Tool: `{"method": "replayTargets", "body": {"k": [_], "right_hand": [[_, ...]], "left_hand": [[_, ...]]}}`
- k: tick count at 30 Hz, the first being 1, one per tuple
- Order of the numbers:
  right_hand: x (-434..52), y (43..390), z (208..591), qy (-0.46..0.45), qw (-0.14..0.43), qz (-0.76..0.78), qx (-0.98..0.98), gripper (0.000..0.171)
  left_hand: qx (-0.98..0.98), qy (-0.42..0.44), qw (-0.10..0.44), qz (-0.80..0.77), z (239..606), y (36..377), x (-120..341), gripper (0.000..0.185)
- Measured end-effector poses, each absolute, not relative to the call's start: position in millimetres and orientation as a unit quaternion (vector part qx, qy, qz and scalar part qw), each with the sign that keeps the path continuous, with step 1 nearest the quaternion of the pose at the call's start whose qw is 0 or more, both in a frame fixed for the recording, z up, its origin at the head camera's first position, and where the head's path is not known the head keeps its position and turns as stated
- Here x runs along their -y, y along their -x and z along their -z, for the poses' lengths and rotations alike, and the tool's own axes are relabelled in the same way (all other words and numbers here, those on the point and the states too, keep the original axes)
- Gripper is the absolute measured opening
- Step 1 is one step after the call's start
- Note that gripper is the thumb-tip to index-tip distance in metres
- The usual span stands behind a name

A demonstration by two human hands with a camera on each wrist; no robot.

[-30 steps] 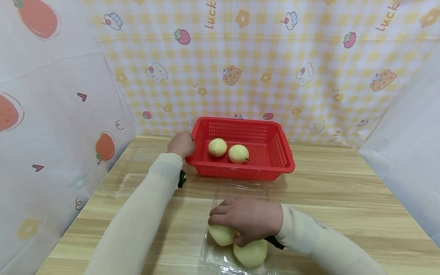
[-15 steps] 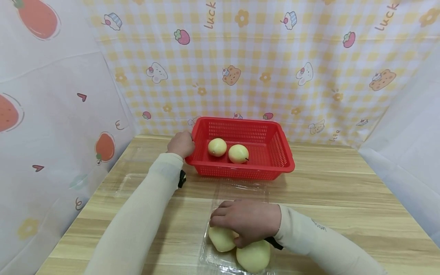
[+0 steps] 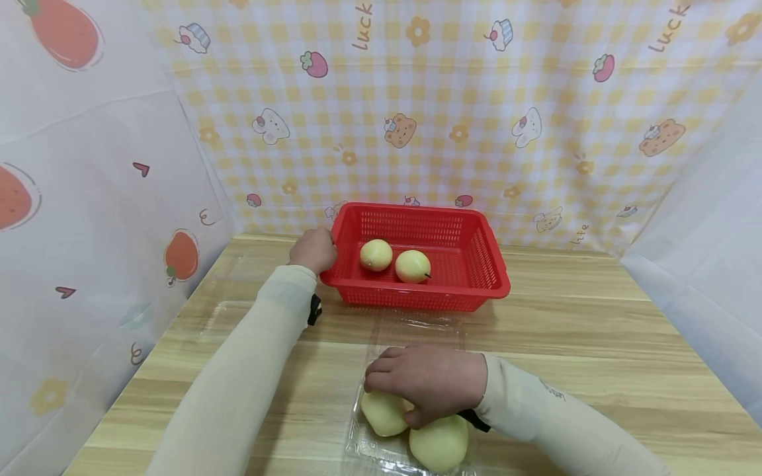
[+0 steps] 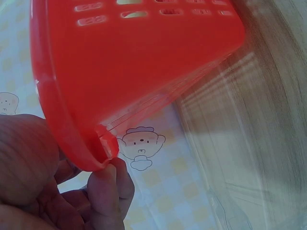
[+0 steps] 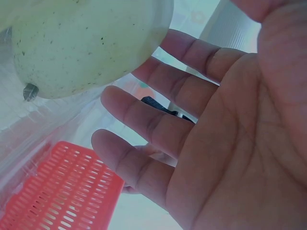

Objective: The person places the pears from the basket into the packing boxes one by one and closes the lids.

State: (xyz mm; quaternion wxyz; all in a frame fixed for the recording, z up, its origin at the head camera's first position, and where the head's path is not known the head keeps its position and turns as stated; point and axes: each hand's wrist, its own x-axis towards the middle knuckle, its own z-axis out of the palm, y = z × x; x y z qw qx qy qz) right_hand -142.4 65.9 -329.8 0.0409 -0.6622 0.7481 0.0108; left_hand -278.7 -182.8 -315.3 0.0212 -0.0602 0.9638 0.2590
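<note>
A red mesh basket [image 3: 476,264] stands at the back of the wooden table with two yellow-green pears [image 3: 376,254] [image 3: 413,266] inside. My left hand [image 3: 313,250] grips the basket's left rim; the left wrist view shows fingers [image 4: 112,191] curled under the red basket [image 4: 134,72] edge. Near the front, a clear plastic tray [image 3: 417,327] holds two more pears [image 3: 383,415] [image 3: 438,444]. My right hand [image 3: 425,380] lies over the left one. In the right wrist view its fingers [image 5: 144,120] are spread and fairly straight beside that pear [image 5: 91,43].
Patterned cloth walls close in the table [image 3: 595,330] at the back and on both sides. Another clear plastic sheet or lid [image 3: 220,311] lies flat at the left. The red basket [image 5: 57,191] shows beyond my right fingers.
My right hand has slid slightly toward the front of the tray over the pears. The left hand and the basket have not moved.
</note>
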Motion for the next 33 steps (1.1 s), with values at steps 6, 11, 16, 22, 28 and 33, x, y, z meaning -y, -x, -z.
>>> {"method": "replayTargets", "body": {"k": [6, 11, 16, 22, 28, 33], "right_hand": [[-68, 143, 329, 0.659, 0.045, -0.008, -0.75, 0.051], [-72, 145, 325, 0.654, 0.044, -0.008, -0.756, 0.054], [-76, 147, 321, 0.634, 0.037, -0.002, -0.772, 0.049], [-88, 152, 320, 0.612, 0.021, 0.039, -0.79, 0.045], [-103, 160, 318, 0.584, 0.016, 0.076, -0.808, 0.044], [-112, 168, 319, 0.558, 0.005, 0.105, -0.823, 0.04]], "left_hand": [[-0.963, 0.06, 0.021, -0.261, 316, 279, 183, 0.015], [-0.962, 0.06, 0.025, -0.266, 314, 278, 182, 0.015], [-0.958, 0.064, 0.034, -0.276, 313, 278, 183, 0.014], [-0.96, 0.057, 0.03, -0.271, 313, 278, 183, 0.016], [-0.961, 0.051, 0.024, -0.272, 312, 279, 183, 0.015], [-0.963, 0.054, 0.021, -0.265, 315, 278, 185, 0.014]]}}
